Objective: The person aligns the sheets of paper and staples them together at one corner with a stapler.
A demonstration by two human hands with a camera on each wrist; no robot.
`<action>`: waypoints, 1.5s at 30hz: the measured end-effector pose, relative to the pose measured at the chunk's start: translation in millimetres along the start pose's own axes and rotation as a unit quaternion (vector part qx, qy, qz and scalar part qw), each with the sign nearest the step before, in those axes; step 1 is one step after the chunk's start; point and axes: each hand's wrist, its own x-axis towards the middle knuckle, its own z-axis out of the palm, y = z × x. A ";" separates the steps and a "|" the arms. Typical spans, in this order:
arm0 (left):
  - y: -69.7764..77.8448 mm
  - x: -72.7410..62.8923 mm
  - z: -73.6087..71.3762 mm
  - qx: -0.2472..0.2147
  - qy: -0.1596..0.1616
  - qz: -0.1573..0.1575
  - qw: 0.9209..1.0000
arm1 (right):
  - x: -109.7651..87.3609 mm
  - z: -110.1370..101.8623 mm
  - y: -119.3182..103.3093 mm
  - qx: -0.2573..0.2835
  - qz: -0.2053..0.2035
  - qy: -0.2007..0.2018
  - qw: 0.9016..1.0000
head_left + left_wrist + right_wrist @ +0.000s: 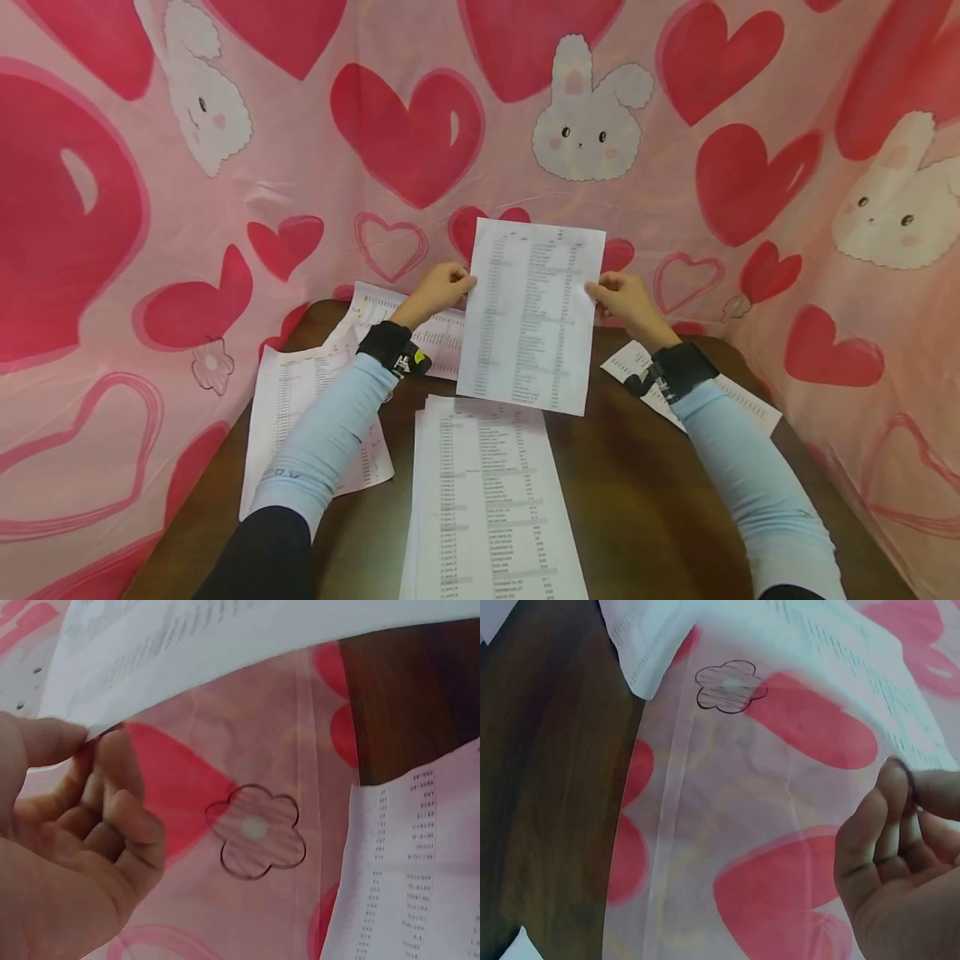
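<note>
Left hand (pixel 441 292) and right hand (pixel 624 300) pinched the sheet (pixel 531 317) by opposite edges (apparently viewing it); lowering likely called for evenness.

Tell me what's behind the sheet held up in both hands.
Behind the held sheet: the heart-print backdrop, with a red heart partly hidden by its top-left corner, and a printed page disappearing at its left edge. Anything directly behind is covered.
</note>
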 end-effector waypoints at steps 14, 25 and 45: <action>-4.3 -19.0 -24.8 0.008 -0.072 -0.023 0.997 | -6.4 15.1 8.6 0.132 0.042 -0.056 0.989; -20.9 -22.8 -26.3 -0.013 -0.069 -0.060 0.996 | -19.3 38.0 30.1 0.149 0.065 -0.089 0.983; -18.8 -29.3 -39.6 -0.115 -0.055 -0.090 0.988 | -38.1 51.1 40.3 0.148 0.090 -0.173 0.970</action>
